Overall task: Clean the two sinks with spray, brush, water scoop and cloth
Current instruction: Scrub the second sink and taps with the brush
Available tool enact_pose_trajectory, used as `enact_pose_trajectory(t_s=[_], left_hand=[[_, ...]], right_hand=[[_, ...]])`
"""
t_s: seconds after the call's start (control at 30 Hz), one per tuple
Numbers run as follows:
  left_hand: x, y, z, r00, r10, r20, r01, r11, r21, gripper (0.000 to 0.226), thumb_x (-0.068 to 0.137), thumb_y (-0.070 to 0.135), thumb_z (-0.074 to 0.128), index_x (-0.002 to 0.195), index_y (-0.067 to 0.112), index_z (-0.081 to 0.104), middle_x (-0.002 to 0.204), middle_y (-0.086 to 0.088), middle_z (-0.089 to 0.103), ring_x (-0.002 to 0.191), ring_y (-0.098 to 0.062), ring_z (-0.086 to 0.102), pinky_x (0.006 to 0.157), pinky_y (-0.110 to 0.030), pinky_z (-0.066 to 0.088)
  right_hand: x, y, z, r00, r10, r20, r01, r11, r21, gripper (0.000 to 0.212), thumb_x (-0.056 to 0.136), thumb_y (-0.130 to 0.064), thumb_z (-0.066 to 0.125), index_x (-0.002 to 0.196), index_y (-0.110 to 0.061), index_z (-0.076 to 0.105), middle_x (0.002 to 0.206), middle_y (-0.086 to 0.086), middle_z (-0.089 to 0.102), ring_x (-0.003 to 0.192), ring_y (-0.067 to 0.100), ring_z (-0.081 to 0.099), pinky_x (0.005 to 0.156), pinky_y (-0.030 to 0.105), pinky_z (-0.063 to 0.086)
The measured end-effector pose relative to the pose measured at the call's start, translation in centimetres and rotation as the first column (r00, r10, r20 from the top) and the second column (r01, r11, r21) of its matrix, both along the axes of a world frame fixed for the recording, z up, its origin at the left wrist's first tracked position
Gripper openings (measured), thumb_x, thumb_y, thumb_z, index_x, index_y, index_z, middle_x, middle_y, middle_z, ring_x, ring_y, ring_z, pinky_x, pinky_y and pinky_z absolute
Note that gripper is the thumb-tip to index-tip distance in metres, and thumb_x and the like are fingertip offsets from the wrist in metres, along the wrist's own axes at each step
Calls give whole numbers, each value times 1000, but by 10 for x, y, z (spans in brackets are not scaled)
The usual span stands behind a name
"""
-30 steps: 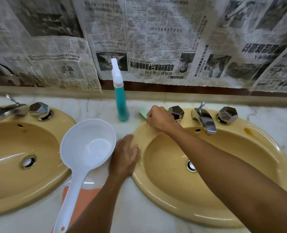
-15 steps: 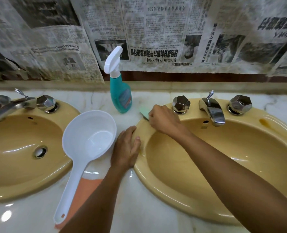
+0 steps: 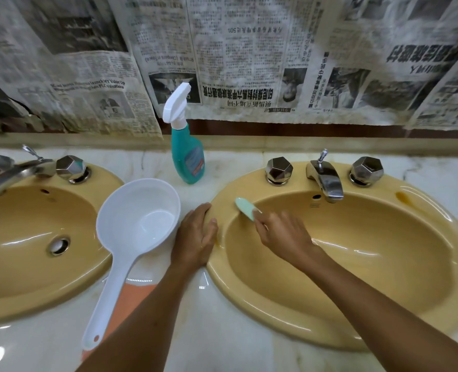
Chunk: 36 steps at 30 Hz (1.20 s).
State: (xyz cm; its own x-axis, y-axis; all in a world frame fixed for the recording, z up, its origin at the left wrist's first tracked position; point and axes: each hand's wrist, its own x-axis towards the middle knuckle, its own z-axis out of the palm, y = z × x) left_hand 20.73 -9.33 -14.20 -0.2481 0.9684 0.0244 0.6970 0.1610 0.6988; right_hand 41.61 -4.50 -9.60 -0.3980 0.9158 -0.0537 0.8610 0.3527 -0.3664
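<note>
Two yellow sinks sit in a marble counter, the left sink (image 3: pixel 15 299) and the right sink (image 3: pixel 383 331). My right hand (image 3: pixel 284 237) grips a pale green brush (image 3: pixel 245 208) whose head lies on the right sink's upper-left inner rim. My left hand (image 3: pixel 195 237) rests flat on the counter with its fingers against that sink's left edge. A white water scoop (image 3: pixel 131 237) lies between the sinks, over an orange cloth (image 3: pixel 131 294). A teal spray bottle (image 3: pixel 186 154) stands behind it.
Chrome taps and faceted knobs sit at the back of each sink, the right tap (image 3: pixel 325 181) and the left tap (image 3: pixel 10 175). Newspaper sheets (image 3: pixel 249 57) hang over the wall above the counter. A brown stain (image 3: pixel 406 198) marks the right sink's far rim.
My right hand has drawn the brush from the back rim near the left knob down onto the sink's inner left rim. The brush head shows more. My left hand stays put.
</note>
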Motion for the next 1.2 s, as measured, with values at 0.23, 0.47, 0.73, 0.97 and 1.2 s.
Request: enact_pose_trajectory(t_s=[0.23,0.47,0.73,0.97,1.2], left_hand=[[0,1,-4,1000,6,-8,-6,1000,7,64,89,54,31,138,19,51,133,-4,59,123,-23,53,105,-38,42],[2,0,0,1000,15,-4,-15,1000,11,63,89,54,31,137,20,51,130,-3,59,119,-20,53,102,-30,40],[1,0,0,1000,14,-11,-14,1000,17,62,89,54,32,137,20,52,128,-4,60,117,-20,54,101,-29,39],[1,-1,1,1000,15,-6,-15,1000,22,62,88,53,32,137,20,52,130,-3,60,120,-20,53,103,-33,42],[1,-2,0,1000,14,0,-14,1000,23,62,88,53,32,137,21,52,131,-2,59,120,-20,53,104,-36,42]], right_hand=[[-4,-7,-13,997,-57,-52,59,998,33,32,101,-37,40,117,-27,67,94,12,70,92,39,62,69,36,41],[10,8,-13,932,-260,-253,260,965,-32,29,98,-31,51,120,-28,69,86,12,72,81,36,64,66,41,51],[-1,29,6,952,-274,-136,257,957,-132,26,97,-36,51,110,-29,73,104,7,72,91,34,64,68,34,47],[-35,31,19,998,-55,18,57,992,-112,26,92,-30,49,106,-22,69,103,11,66,96,38,61,69,36,43],[-51,49,16,992,45,121,-46,999,6,22,94,-20,46,103,-16,65,98,11,62,91,36,60,66,35,36]])
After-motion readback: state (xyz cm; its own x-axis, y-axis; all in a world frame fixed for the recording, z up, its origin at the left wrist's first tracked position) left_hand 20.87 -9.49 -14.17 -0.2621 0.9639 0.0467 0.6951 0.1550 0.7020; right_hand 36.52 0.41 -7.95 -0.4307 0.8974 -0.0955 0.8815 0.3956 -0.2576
